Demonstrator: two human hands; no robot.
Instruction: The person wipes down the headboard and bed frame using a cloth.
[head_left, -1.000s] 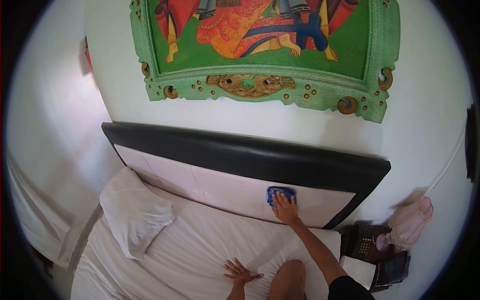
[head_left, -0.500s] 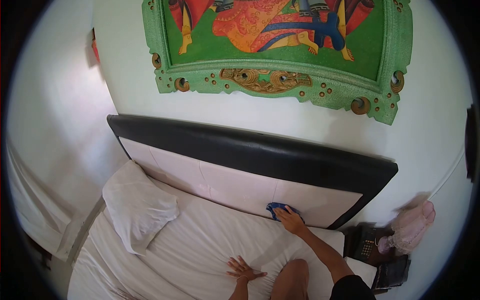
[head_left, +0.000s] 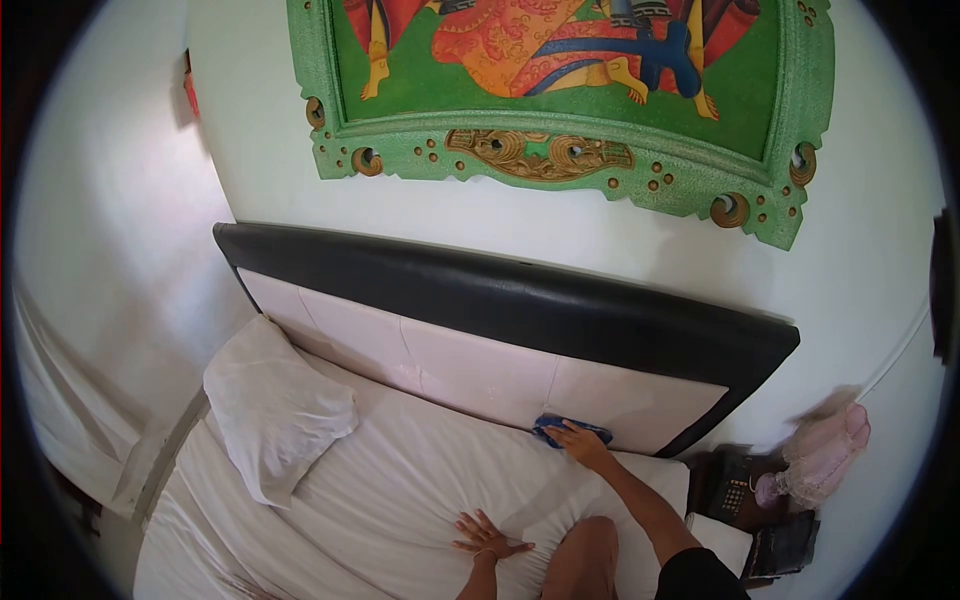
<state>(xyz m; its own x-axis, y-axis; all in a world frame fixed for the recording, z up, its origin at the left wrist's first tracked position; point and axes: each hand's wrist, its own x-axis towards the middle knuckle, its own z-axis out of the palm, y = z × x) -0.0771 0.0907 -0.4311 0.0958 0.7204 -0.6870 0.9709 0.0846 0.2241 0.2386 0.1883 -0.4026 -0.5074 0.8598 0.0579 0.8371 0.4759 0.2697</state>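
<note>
My right hand (head_left: 582,443) lies on a folded blue cloth (head_left: 553,425) at the bottom edge of the pale headboard panel (head_left: 480,375), where the panel meets the mattress. The cloth sticks out on both sides of the hand. Lower down, my left hand (head_left: 484,538) rests flat on the white bed sheet (head_left: 400,480) with its fingers spread and nothing in it. A bent knee (head_left: 585,560) is on the bed between my two arms.
A black padded rail (head_left: 500,285) tops the headboard. Above it hangs a green framed painting (head_left: 560,160). A white pillow (head_left: 270,410) lies at the left. At the right stand a telephone (head_left: 735,492) and a pink lamp (head_left: 825,455).
My right hand and the blue cloth have moved down the headboard panel to its lower edge. My left hand stays on the sheet. The view has shifted slightly.
</note>
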